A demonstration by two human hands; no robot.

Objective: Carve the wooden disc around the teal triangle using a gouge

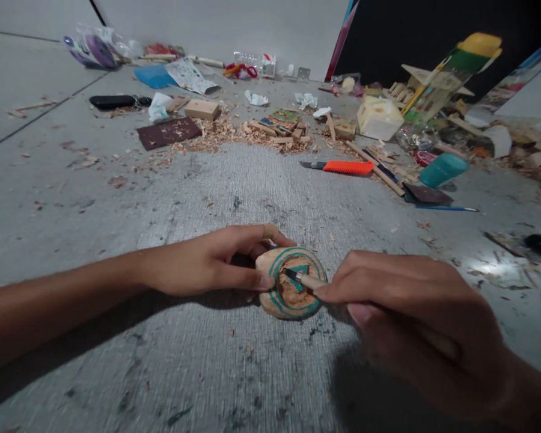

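A rounded wooden disc [270, 304] with green rings and a green triangle-like mark lies on the grey mat in front of me. Its middle is hollowed and rough. My left hand [225, 255] grips the disc's left edge, thumb near the rim and fingers behind it. In my right hand [415, 313] is a carving knife [310, 281] with a pale wooden handle and a short dark blade. The blade tip touches the carved hollow, beside the green mark. Most of the handle is hidden inside my right fist.
An orange-handled utility knife [347, 168] lies beyond the disc. Wood shavings [225, 129] spread around a brown sandpaper piece [169, 133] and a wood block [202, 109]. Red-handled scissors [241, 71] lie at the back. At right are a teal container [442, 170] and a blue thin stick [451, 208].
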